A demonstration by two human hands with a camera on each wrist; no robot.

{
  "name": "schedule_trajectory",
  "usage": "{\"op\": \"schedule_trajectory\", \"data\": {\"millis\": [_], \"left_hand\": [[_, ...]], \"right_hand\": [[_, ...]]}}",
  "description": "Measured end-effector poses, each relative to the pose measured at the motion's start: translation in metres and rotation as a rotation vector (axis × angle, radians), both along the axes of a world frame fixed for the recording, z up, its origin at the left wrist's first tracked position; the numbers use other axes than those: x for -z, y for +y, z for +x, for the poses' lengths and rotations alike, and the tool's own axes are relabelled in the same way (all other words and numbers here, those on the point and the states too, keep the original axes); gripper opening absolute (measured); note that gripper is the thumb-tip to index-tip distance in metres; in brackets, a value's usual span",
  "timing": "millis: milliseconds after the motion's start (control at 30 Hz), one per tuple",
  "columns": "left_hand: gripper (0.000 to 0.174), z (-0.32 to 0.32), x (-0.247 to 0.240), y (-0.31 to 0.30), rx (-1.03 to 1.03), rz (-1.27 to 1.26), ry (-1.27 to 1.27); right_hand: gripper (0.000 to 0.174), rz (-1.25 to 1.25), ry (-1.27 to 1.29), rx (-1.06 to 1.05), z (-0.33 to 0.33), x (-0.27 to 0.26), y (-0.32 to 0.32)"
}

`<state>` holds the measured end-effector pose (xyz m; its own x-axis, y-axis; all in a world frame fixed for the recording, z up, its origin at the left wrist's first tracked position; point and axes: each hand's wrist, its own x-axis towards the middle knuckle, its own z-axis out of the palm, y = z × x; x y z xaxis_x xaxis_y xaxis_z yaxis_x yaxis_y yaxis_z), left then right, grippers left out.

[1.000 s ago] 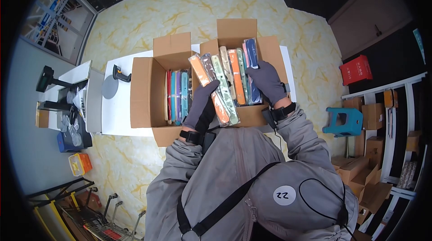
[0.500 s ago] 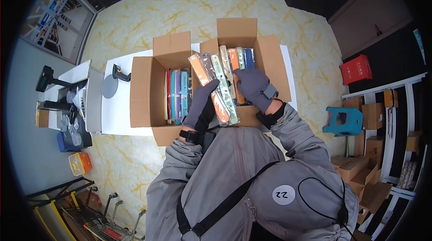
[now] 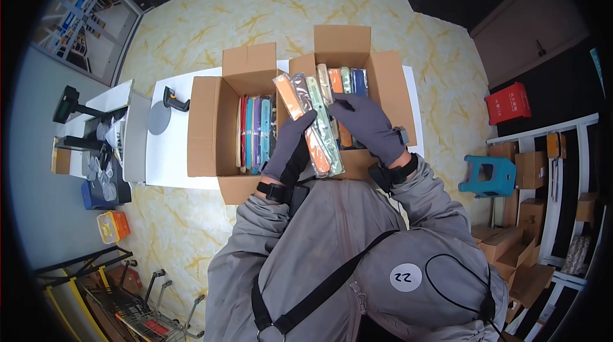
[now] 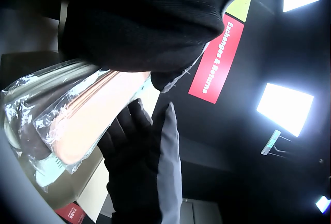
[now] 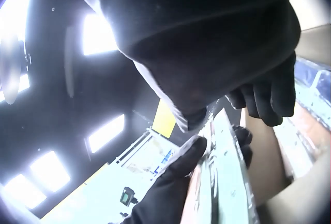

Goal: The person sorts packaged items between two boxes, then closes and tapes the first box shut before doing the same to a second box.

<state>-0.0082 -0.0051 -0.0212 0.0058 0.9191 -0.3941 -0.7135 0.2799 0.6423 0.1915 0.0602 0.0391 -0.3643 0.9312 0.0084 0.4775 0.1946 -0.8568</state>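
Slim, rounded cases in clear plastic wrap, orange [image 3: 291, 96], brown and mint [image 3: 315, 94], are fanned out in my gloved left hand [image 3: 288, 143], which grips them by their left side. They overlap the front of the right cardboard box [image 3: 391, 96]. My gloved right hand [image 3: 370, 122] hovers over that box, its fingertips close to the upper part of the mint case. In the left wrist view the right hand [image 4: 134, 175] has extended fingers beside the orange case [image 4: 98, 120]. More wrapped cases [image 3: 361, 80] stand inside the right box, partly hidden by my right hand.
A second open box [image 3: 204, 126] to the left holds a row of colourful wrapped cases [image 3: 257, 131]. Both boxes stand on a white table [image 3: 185, 179]. A barcode scanner [image 3: 174, 99] is at the table's left. On the floor at right stands a teal stool [image 3: 488, 176].
My right hand has left the blue case in the right box, which sits lower now, and moved left to the held cases. My left hand keeps its grip.
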Motion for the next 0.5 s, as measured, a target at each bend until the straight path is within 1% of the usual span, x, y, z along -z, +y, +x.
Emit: {"op": "schedule_trajectory", "data": {"millis": [33,133,167,267,300,400,433,500], "left_hand": [[0.039,0.001,-0.002,0.0,0.003,-0.001,0.002],[0.039,0.009,-0.013,0.002,-0.032,0.023,-0.008],[0.039,0.01,-0.017,0.002,-0.032,0.023,-0.006],[0.042,0.009,-0.025,-0.002,-0.024,0.004,-0.031],[0.042,0.009,-0.025,-0.004,-0.024,0.004,-0.03],[0.043,0.006,-0.023,-0.007,-0.091,0.016,-0.168],[0.043,0.004,-0.021,-0.007,-0.09,0.016,-0.167],[0.044,-0.001,-0.016,-0.006,-0.053,0.027,-0.248]], "right_hand": [[0.056,-0.001,0.002,0.003,-0.005,-0.008,-0.008],[0.067,-0.008,-0.311,-0.15,-0.02,-0.026,-0.031],[0.067,-0.008,-0.309,-0.151,-0.021,-0.028,-0.031],[0.064,-0.149,-0.269,-0.168,-0.025,-0.031,-0.031],[0.064,-0.149,-0.268,-0.168,-0.024,-0.029,-0.03],[0.067,-0.21,-0.046,-0.176,-0.009,-0.009,-0.02],[0.067,-0.209,-0.046,-0.175,-0.006,-0.002,-0.019],[0.068,-0.26,0.01,-0.168,-0.005,0.006,-0.017]]}}
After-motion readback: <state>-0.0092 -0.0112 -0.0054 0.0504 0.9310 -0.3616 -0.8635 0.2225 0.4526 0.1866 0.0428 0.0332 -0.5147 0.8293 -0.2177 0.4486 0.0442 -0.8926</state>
